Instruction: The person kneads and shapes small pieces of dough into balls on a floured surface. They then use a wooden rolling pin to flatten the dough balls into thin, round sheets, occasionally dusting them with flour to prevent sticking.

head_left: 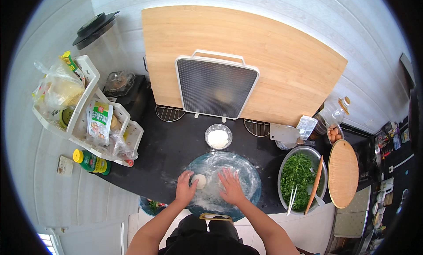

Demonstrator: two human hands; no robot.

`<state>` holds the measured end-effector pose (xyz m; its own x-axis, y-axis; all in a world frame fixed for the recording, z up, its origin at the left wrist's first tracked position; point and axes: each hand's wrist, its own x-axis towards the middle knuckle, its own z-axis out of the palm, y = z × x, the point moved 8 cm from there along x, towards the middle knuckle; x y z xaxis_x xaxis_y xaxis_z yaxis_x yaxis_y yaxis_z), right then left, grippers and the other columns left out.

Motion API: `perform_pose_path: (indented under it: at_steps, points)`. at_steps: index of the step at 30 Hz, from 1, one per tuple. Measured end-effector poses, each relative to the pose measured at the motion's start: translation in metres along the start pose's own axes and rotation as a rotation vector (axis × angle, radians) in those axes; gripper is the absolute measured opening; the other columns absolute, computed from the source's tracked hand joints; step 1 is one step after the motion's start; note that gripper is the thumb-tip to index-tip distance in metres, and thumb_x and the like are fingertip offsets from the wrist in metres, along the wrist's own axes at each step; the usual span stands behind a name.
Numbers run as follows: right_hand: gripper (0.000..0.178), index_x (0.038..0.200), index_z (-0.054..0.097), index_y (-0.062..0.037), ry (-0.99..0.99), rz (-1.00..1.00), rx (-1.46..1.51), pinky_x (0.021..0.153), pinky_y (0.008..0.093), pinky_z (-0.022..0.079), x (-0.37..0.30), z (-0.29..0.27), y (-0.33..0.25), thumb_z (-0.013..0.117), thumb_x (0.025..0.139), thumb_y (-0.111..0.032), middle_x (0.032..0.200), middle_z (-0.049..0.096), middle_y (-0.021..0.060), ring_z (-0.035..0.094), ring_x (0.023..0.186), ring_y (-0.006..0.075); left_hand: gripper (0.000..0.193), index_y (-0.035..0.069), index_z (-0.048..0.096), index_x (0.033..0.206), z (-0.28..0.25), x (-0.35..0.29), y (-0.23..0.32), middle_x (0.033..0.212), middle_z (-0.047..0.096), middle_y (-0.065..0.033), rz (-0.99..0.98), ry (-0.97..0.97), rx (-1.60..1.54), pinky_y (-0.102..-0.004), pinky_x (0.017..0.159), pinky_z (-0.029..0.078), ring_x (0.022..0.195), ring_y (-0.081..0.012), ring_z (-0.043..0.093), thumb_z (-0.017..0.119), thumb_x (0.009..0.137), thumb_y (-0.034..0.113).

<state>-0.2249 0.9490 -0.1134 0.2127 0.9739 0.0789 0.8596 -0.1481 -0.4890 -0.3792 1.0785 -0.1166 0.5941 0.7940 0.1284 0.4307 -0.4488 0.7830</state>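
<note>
Dough (199, 182) between hands (185, 187), nearer the left

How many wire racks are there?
2: one rack at the lower left of the dark tray, another rack at its lower right. More may hide behind it.

Left hand (186, 189): bare, broad across the back, tapering fingers, nails too small to make out
Right hand (231, 189): bare, of matching build
Left forearm (154, 228): bare along its visible length, widest toward the near edge, narrowing to the wrist at the far end
Right forearm (266, 224): bare, with the same smooth taper
Top (202, 245): black, plain, at the near edge
Legwear (187, 228): blackish, just beyond the top, where they meet hard to tell
</note>
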Motion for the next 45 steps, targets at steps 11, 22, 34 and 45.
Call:
perform_pose_path:
  at_steps: [11,22,34,45]
  points:
    - [0.064,0.144,0.033,-0.0018,-0.049,0.078,-0.171,0.115,0.0509,0.019,-0.002,0.038,0.018,0.057,0.088,-0.023,0.151,0.032,0.0158,0.028,0.140,0.0348,0.065,-0.003,0.041,0.138,0.040,0.006,-0.005,0.150,0.028,-0.0237,0.111,-0.377,0.318,-0.0495,0.113,0.023,0.140,-0.0395,0.025,0.063,0.088,0.031]
    - [0.069,0.148,0.020,0.0031,0.452,0.599,0.387,0.117,0.0442,0.015,-0.039,-0.032,0.086,0.050,0.094,-0.028,0.153,0.023,0.0256,0.020,0.142,0.0393,0.069,0.002,0.032,0.145,0.055,0.011,0.028,0.156,0.021,-0.0154,0.356,-0.452,0.461,-0.0478,0.117,0.014,0.145,-0.0297,0.018,0.056,0.092,0.038]
    - [0.063,0.143,0.034,-0.0009,0.013,0.188,-0.104,0.114,0.0497,0.021,-0.027,0.027,0.014,0.056,0.090,-0.028,0.151,0.031,0.0196,0.026,0.140,0.0397,0.067,0.006,0.036,0.145,0.091,0.005,0.034,0.155,0.024,-0.0167,0.449,-0.512,0.601,-0.0508,0.116,0.015,0.144,-0.0311,0.021,0.051,0.092,0.045]
    - [0.059,0.141,0.038,-0.0007,0.366,0.447,0.115,0.114,0.0507,0.020,-0.052,-0.012,0.061,0.055,0.090,-0.025,0.150,0.031,0.0202,0.026,0.139,0.0410,0.041,-0.002,0.056,0.122,0.019,0.046,-0.013,0.131,0.053,-0.0211,0.212,0.027,0.062,-0.0433,0.104,0.037,0.125,-0.0407,0.045,0.063,0.087,0.017]
